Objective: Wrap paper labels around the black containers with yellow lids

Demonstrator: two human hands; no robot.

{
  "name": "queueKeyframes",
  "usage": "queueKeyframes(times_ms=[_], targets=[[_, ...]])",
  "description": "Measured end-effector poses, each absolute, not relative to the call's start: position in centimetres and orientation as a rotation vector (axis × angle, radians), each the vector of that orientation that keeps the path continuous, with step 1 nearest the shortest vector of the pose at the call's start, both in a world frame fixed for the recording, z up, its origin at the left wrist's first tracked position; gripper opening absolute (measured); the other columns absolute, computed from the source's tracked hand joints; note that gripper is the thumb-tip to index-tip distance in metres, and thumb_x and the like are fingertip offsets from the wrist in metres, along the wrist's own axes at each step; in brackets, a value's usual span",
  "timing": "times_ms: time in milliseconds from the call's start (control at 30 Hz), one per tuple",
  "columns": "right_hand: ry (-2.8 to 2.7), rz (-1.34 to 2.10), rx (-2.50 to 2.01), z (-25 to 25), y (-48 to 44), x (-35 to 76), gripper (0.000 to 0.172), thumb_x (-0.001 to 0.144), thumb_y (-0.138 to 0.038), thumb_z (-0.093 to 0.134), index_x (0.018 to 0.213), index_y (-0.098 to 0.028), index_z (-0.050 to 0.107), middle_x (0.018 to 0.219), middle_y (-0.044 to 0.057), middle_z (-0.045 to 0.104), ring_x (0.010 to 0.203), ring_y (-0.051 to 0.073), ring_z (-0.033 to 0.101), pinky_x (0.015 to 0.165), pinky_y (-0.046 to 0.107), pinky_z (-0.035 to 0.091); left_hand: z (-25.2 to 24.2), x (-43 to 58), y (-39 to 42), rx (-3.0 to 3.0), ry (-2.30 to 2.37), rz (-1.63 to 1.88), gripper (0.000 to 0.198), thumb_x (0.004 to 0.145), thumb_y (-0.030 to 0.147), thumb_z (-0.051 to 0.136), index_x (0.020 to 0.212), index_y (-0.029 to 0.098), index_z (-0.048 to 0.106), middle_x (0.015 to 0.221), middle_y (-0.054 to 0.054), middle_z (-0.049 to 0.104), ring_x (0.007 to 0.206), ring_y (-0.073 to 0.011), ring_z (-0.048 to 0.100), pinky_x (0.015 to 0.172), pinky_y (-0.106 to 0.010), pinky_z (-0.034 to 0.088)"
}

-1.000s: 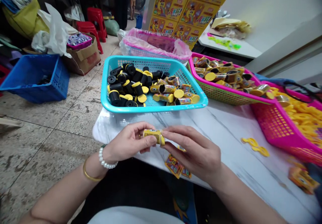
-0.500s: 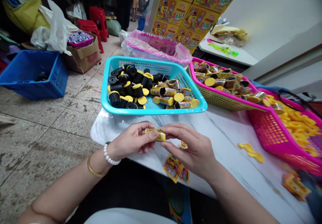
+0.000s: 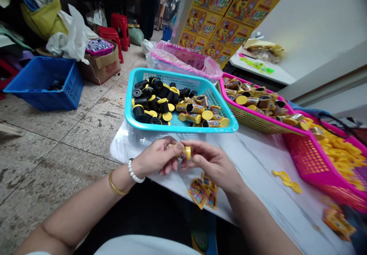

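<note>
A small cylinder with a yellow end and a printed yellow wrap (image 3: 187, 152) is pinched between the thumb and fingers of my left hand (image 3: 162, 155). My right hand (image 3: 213, 163) is close around its yellow end, the fingers curved behind it and the thumb held apart from it. Part of the cylinder is hidden by my left thumb. Below my hands, several printed yellow labels (image 3: 199, 193) lie at the table edge. Beyond them stands a turquoise basket (image 3: 180, 129), with black yellow-capped cylinders (image 3: 139, 112) on its left and wrapped ones (image 3: 192, 118) on its right.
To the right are a pink basket (image 3: 258, 122) of wrapped cylinders and another pink basket (image 3: 308, 163) of yellow plastic pieces. Loose yellow pieces (image 3: 286, 181) lie on the white table (image 3: 258, 209). A blue crate (image 3: 43, 94) is on the floor at left. Yellow printed boxes (image 3: 218, 25) are stacked behind.
My right fingers have moved left behind the cylinder, and its yellow end has turned slightly. The whole view has shifted, so the baskets appear a little farther right.
</note>
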State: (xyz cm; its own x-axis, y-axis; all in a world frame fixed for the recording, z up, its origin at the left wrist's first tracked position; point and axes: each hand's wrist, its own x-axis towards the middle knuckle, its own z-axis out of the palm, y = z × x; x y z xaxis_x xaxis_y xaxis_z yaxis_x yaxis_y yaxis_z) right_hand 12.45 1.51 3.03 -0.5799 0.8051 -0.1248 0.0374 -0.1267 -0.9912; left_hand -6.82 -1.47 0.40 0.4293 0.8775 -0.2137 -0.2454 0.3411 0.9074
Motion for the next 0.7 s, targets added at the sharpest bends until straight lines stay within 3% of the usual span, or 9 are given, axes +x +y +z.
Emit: queueKeyframes(times_ms=[100,200,267,367,433,567,700], targets=[[-1.513,1.794,-0.945,2.6,1.5,12.4,0.034,0.074,-0.038,0.087,0.104,-0.024,0.08,0.08,0.003,0.08,0.064,0.017,0.076,0.064,0.03,0.066,0.5,-6.8,-1.4,0.938,0.789,0.842,0.065,0.076,0.08,0.06,0.09,0.017,0.053,0.052,0.003,0.06,0.033,-0.0073,0.047,0.03,-0.015,0.033],[-1.439,1.683,-1.009,1.9,1.0,12.3,0.03,0.07,-0.039,0.088,0.094,-0.021,0.082,0.068,0.003,0.077,0.052,0.016,0.072,0.054,0.029,0.064,0.7,-6.9,-1.4,0.898,0.756,0.856,0.065,0.07,0.077,0.069,0.087,0.017,0.054,0.057,0.002,0.063,0.037,-0.007,0.052,0.033,-0.015,0.04],[-1.461,1.593,-1.018,1.6,0.7,12.3,0.025,0.074,-0.037,0.086,0.092,-0.021,0.081,0.062,0.001,0.075,0.047,0.014,0.069,0.051,0.027,0.062,0.8,-7.0,-1.4,0.876,0.776,0.825,0.063,0.07,0.076,0.071,0.084,0.017,0.054,0.052,0.004,0.06,0.032,-0.006,0.047,0.029,-0.014,0.035],[-1.594,1.401,-0.95,1.5,0.4,12.4,0.023,0.078,-0.034,0.083,0.099,-0.024,0.081,0.071,0.002,0.075,0.055,0.013,0.07,0.056,0.026,0.062,0.8,-7.0,-1.4,0.874,0.833,0.778,0.063,0.072,0.08,0.065,0.079,0.019,0.05,0.043,0.007,0.054,0.026,-0.0063,0.039,0.024,-0.014,0.024],[-1.737,1.215,-0.865,1.5,0.3,12.5,0.026,0.08,-0.031,0.082,0.105,-0.026,0.081,0.079,0.003,0.073,0.062,0.013,0.069,0.058,0.025,0.061,0.8,-6.9,-1.4,0.876,0.836,0.763,0.064,0.072,0.082,0.063,0.079,0.02,0.049,0.042,0.006,0.054,0.025,-0.0073,0.04,0.024,-0.014,0.024],[-1.977,0.849,-0.689,1.7,0.1,12.5,0.03,0.082,-0.018,0.079,0.11,-0.03,0.079,0.074,0.0,0.066,0.062,0.011,0.064,0.056,0.022,0.055,0.9,-6.9,-1.4,0.855,0.811,0.717,0.06,0.075,0.078,0.063,0.083,0.02,0.05,0.042,0.008,0.054,0.025,-0.0069,0.039,0.025,-0.014,0.024],[-2.131,0.682,-0.545,2.1,-0.6,12.4,0.037,0.086,-0.011,0.072,0.118,-0.029,0.075,0.078,0.001,0.064,0.064,0.012,0.063,0.055,0.022,0.053,0.9,-7.1,-1.3,0.842,0.786,0.689,0.059,0.076,0.078,0.061,0.08,0.021,0.048,0.041,0.008,0.053,0.024,-0.0063,0.036,0.024,-0.013,0.023]])
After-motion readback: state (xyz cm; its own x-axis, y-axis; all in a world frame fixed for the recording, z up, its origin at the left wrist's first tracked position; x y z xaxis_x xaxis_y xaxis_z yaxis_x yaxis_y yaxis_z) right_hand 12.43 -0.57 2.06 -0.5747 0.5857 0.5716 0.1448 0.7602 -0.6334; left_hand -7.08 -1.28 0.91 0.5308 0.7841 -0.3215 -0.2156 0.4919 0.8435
